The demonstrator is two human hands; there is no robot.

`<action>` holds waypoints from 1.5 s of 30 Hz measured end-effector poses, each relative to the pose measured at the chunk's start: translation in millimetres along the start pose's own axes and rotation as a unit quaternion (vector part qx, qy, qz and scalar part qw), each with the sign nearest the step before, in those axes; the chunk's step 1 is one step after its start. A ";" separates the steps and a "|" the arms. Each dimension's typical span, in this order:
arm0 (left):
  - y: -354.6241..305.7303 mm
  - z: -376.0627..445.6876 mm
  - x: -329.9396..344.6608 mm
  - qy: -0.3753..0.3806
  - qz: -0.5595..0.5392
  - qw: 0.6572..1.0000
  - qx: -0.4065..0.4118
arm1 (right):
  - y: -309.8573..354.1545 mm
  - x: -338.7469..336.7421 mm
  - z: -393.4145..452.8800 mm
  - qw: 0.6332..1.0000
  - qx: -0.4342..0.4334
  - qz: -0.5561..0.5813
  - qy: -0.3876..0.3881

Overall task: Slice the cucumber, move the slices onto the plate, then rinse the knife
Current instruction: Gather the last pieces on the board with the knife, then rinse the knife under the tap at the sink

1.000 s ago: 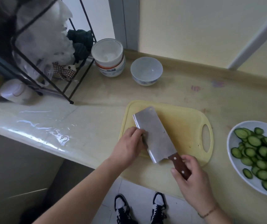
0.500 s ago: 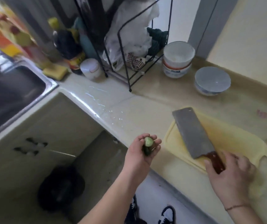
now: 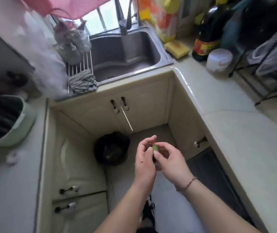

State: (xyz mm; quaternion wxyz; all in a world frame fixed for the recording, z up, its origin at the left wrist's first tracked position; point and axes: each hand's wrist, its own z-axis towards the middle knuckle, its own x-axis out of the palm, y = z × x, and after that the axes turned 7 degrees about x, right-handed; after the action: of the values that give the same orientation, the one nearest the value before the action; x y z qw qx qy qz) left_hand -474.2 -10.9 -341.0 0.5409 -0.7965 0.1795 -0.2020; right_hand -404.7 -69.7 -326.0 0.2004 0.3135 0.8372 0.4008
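A: Cucumber end (image 3: 155, 147) pinched between left hand (image 3: 145, 158) and right hand (image 3: 171, 161), over the floor, bin (image 3: 111, 150) at nine o'clock

B: Could slip mid-handover and miss. Knife nowhere in view; sink (image 3: 126, 52) waiting at twelve

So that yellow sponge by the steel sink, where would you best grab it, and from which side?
Probably from above, pinching its two long sides. The yellow rectangular sponge lies flat on the pale countertop just right of the steel sink. A dark bottle stands close on its right, so a side approach looks cramped, while its top face is clear.
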 end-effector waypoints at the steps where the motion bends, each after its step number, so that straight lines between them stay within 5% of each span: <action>1: -1.8 9.3 -17.5 -0.012 0.009 1.000 0.006 | 5.1 17.4 8.2 0.999 0.020 0.018 0.028; 7: -4.9 67.2 -119.2 -0.083 0.030 0.995 -0.047 | 25.7 120.2 63.9 0.987 0.100 0.061 0.112; 15: -1.0 147.9 -195.2 -0.183 -0.043 0.974 -0.123 | 28.8 218.4 146.7 0.980 0.123 -0.062 0.141; 19: 18.4 168.1 -224.0 -0.231 -0.023 0.961 -0.154 | 12.5 223.4 180.3 0.963 0.136 -0.186 0.138; 24: 19.7 164.5 -222.8 -0.219 0.007 0.962 -0.161 | 9.1 195.8 184.3 0.968 0.153 -0.175 0.096; 31: -23.9 143.7 -108.4 -0.054 0.100 0.988 -0.105 | 36.8 74.7 127.5 0.993 0.088 -0.071 0.042; 36: -26.0 91.7 28.7 0.159 0.156 0.973 -0.052 | 17.4 -72.6 38.1 0.989 0.038 -0.058 -0.129; 40: -11.2 24.5 143.0 0.325 0.221 0.919 0.023 | -44.7 -195.0 -36.6 0.953 0.053 -0.054 -0.293; 45: 27.6 -68.1 250.6 0.472 0.352 0.799 0.124 | -129.3 -302.8 -137.1 0.874 0.126 -0.071 -0.464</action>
State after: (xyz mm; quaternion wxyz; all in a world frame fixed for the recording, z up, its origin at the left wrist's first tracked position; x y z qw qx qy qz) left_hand -297.2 -200.8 -312.1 0.5170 -0.4109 0.6538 -0.3693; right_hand -313.2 -414.4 -321.5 0.5529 0.4259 0.7111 0.0851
